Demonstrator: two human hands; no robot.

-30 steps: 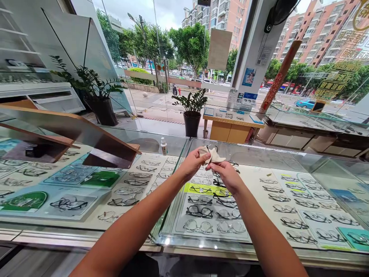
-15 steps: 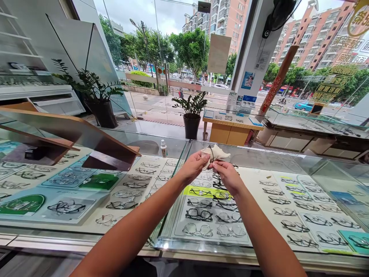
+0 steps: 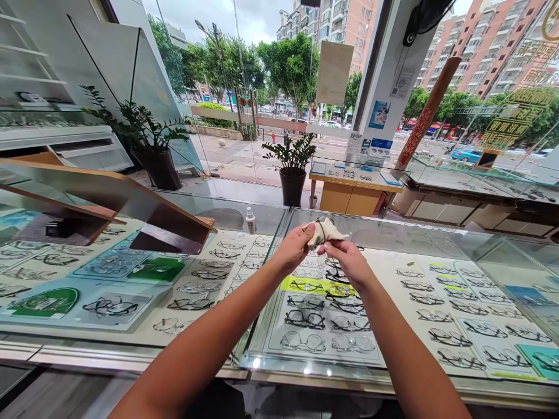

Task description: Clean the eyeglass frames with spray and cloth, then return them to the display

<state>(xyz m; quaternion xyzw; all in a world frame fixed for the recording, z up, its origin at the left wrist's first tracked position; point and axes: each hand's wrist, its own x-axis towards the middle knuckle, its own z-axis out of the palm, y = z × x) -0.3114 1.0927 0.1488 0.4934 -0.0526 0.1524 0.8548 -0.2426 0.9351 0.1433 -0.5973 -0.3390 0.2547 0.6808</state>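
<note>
A cream cloth [image 3: 332,230] is bunched around a dark-rimmed pair of glasses [image 3: 322,228], held up above the glass counter. My left hand [image 3: 297,245] pinches the glasses and cloth from the left side, fingers closed. On the right, my right hand [image 3: 346,256] has thumb and fingers pressed together at the lower edge of the cloth. The far parts of the glasses are hidden by the cloth and fingers. Below both hands, rows of eyeglasses [image 3: 304,318] lie inside the display case.
A small white bottle [image 3: 250,222] stands on the counter [image 3: 227,205] left of my hands. A tilted wooden-edged mirror or board [image 3: 170,224] is farther left. Beyond the counter are a potted plant [image 3: 293,183] and a wooden display table [image 3: 349,198].
The view has tilted down and shifted slightly. My fingers have moved a little on the cloth, and its folds have changed shape; both hands keep their hold.
</note>
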